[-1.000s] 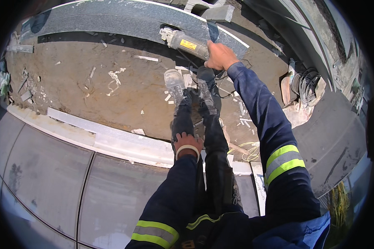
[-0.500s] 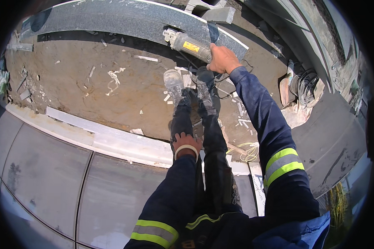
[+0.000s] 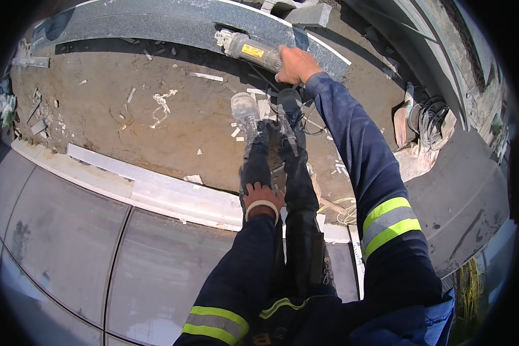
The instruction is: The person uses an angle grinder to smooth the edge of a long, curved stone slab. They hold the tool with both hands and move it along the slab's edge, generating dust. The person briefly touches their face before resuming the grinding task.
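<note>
My right hand (image 3: 297, 64) is wrapped round the rear of a grey angle grinder (image 3: 259, 53) with a yellow label. The grinder's head lies at the near edge of a long grey speckled slab (image 3: 138, 27); whether its disc touches the slab I cannot make out. A dark cord trails from the tool down past my shoes (image 3: 245, 109). On my left knee rests my left hand (image 3: 263, 199), fingers spread over the dark trouser leg, with a pale band at the wrist and nothing held.
Pale offcuts (image 3: 206, 76) and scraps litter the dirt ground. Concrete blocks (image 3: 310, 15) stand behind the slab. Coiled grey cable (image 3: 429, 124) lies at the right, beside a torn sack. A white ledge (image 3: 173, 199) and dark panels (image 3: 167, 248) run along the near left.
The grinder and my right hand have shifted a little left along the slab. My left hand stays on the knee; the whole view has drifted slightly.
</note>
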The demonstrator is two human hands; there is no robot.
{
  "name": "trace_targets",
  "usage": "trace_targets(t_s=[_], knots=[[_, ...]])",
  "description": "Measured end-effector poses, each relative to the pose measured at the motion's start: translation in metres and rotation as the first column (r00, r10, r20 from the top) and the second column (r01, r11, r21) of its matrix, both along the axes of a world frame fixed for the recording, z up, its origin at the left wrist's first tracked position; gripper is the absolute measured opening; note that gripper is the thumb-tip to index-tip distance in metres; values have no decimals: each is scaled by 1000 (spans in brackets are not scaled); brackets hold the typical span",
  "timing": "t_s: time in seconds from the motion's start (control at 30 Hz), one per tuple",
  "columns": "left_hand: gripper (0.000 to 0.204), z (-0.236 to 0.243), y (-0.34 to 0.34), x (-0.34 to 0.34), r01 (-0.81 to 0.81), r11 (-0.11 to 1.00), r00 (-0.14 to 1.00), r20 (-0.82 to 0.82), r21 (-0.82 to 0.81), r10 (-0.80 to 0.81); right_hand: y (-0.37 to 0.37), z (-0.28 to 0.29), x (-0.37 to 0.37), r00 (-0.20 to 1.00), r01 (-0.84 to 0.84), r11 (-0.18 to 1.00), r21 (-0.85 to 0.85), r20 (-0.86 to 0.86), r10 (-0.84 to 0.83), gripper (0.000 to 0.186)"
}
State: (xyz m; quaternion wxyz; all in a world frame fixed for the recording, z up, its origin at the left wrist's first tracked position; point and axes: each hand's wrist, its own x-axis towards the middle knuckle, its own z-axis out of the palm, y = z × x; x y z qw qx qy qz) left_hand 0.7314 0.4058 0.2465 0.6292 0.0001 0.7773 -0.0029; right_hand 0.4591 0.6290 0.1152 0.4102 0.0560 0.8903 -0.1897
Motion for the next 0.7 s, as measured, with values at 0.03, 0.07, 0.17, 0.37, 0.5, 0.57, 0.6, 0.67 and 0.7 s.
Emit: trace_targets(t_s=[0.03,0.07,0.17,0.37,0.5,0.57,0.6,0.67,0.7], knots=[[55,-1,-1,2,4,1000,1000,8,-1,-4,2,1,4,1000,3,1000,1,3,-3,55],[55,-2,-2,0,3,1000,1000,13,-8,-3,4,2,7,1000,0,1000,-2,2,0,56],[56,0,-2,-5,3,1000,999,37,-18,-2,18,10,26,1000,2,1000,18,25,-3,57],[57,1,0,-9,-10,999,997,74,-35,13,33,25,42,998,11,999,48,67,-14,57],[58,2,3,-9,-5,1000,997,81,-31,7,26,17,38,1000,19,999,36,23,-20,55],[59,2,2,-9,4,999,996,84,-33,-1,18,12,30,1000,11,999,33,8,-11,56],[59,2,2,-9,8,999,996,85,-33,-5,14,11,25,1000,7,1000,31,9,-7,56],[59,-1,-1,-3,21,999,998,66,-31,-19,7,9,18,1000,5,1000,31,11,-6,57],[59,-3,-3,1,27,999,998,55,-30,-25,4,9,15,1000,8,999,33,13,-9,58]])
